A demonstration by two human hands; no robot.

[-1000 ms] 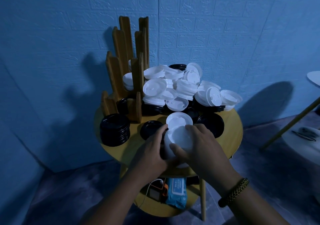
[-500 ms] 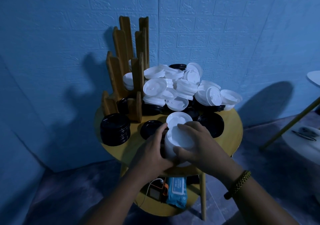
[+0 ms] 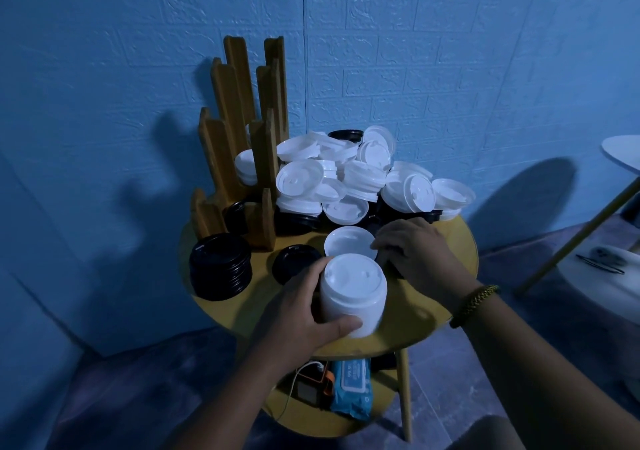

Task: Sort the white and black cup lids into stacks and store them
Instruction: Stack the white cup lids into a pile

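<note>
A tall stack of white lids [image 3: 352,294] stands upright at the table's [image 3: 450,242] front; loose white lids [image 3: 346,176] are heaped behind, with a black stack [image 3: 220,266] on the left.

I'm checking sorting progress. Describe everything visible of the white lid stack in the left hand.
The white stack is a tall column of nested white lids, plastic by the look, upright near the front edge of the yellow table. Its top lid shows a raised rim and a small hole. The left hand grips it from the left, thumb across its lower front. A loose white lid lies just behind.
</note>
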